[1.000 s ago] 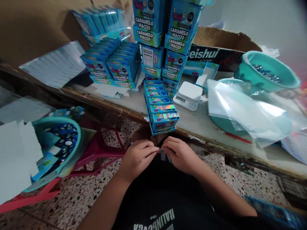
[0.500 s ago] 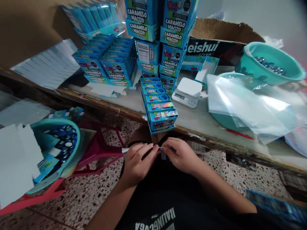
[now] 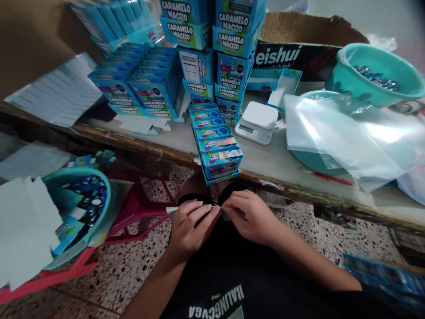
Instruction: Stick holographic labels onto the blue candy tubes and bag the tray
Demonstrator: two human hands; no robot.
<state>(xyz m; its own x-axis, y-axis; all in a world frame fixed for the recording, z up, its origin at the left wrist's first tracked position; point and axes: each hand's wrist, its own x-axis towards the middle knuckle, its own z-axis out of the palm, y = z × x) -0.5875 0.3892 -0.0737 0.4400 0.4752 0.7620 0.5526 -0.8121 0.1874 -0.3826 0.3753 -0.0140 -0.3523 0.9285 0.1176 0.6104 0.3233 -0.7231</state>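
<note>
While the left hand (image 3: 193, 228) grips a thin pale strip (image 3: 170, 210) whose end pokes out past its outer side, the right hand (image 3: 249, 217) pinches it between closed fingertips just beside, above the lap; its shape is mostly hidden. Beyond them, a row of blue boxes (image 3: 222, 163) juts slightly over the worktop's edge (image 3: 262, 162), near a white scale (image 3: 257, 116).

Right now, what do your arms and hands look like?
My left hand and right hand are bare: no gloves, and I see no watch or bracelet. Both forearms are uncovered. A plain black sleeve shows near my right elbow; the left sleeve is out of view.
</note>
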